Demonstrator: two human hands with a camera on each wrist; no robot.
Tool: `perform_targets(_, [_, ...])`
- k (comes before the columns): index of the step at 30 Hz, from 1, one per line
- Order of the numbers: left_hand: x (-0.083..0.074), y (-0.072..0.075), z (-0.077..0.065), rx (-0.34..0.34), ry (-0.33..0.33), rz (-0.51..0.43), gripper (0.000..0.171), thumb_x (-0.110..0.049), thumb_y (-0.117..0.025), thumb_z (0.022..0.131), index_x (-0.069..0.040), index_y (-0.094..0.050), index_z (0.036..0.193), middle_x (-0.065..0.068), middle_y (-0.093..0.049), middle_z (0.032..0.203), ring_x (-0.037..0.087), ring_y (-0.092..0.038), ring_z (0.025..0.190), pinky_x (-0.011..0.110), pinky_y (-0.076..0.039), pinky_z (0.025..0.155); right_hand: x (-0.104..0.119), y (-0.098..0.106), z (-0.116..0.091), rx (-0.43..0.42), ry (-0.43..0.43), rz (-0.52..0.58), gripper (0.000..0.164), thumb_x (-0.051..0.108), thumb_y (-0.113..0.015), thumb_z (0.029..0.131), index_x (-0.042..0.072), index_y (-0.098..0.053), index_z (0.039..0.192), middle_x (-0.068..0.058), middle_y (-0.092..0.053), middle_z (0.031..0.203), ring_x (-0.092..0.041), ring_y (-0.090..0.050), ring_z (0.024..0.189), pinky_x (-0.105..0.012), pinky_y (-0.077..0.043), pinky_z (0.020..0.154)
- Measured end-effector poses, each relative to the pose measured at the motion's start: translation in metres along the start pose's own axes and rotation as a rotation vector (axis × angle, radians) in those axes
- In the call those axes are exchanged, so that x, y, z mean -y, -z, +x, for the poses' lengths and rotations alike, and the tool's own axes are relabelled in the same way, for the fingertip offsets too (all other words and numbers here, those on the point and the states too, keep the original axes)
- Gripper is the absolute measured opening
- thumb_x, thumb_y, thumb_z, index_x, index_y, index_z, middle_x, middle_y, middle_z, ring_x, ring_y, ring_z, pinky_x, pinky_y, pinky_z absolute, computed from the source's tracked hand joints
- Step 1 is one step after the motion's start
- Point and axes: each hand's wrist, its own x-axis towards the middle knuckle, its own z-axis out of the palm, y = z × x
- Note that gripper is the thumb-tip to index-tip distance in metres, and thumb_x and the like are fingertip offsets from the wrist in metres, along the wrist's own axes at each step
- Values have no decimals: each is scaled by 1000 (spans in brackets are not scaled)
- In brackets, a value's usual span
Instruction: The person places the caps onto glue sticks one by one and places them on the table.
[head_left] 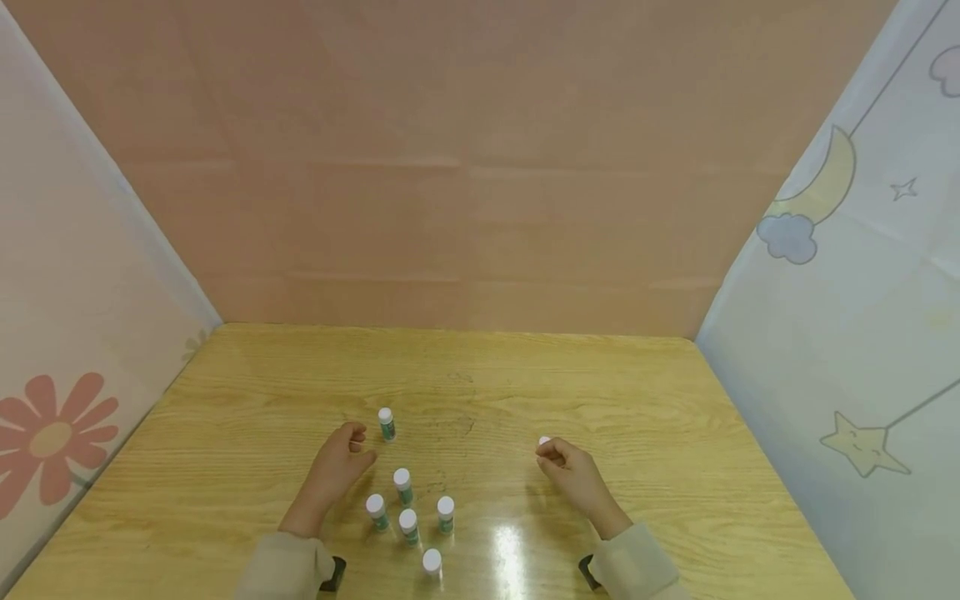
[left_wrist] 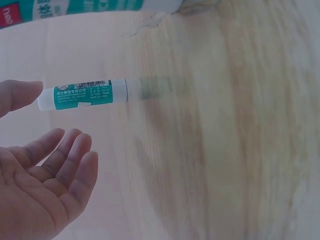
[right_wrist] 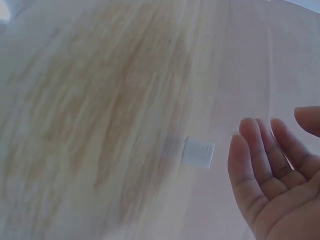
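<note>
My left hand hangs with loosely bent fingers just left of a glue stick, which stands upright with a white cap and green label. In the left wrist view, the thumb tip overlaps one end of that glue stick, and the other fingers sit apart from it, holding nothing. My right hand is on the right side, fingers slightly bent. Just past its fingertips a small white cap sits on the table, partly hidden by the hand. The right wrist view has this white cap apart from the fingers.
Several more upright glue sticks stand in a loose group between the hands, towards the front. The wooden table meets a plain brown back panel. Patterned side panels rise at left and right.
</note>
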Motion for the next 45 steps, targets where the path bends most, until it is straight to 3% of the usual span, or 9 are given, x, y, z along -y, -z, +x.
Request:
perform_targets(7, [2,-2,4,12,26,-28,48,-11,-58,81,10,-37,118,24,-44,113,35,-44,101,43,-43,77,-4,0,1,-1,-15,-7,15,7,-53,85,-4,-55,95,-6,-55,86,-17,-51,77,-24,-47,65])
perform_targets(31, [1,-8,16,7,-5,-43,49,-10,-58,81,11,-35,120,26,-42,115,35,-44,99,42,-45,74,-19,4,11,-22,-112,-11,10,5,-53,85,-1,-55,92,-8,-55,84,-15,-47,67,-22,-42,53])
perform_targets(45, [4,-12,25,4,23,-82,51,-11,-58,81,11,-34,120,27,-41,114,38,-42,102,45,-42,78,-25,10,21,-30,-137,-46,9,4,-53,83,-1,-56,90,-5,-55,81,-16,-49,70,-28,-44,61])
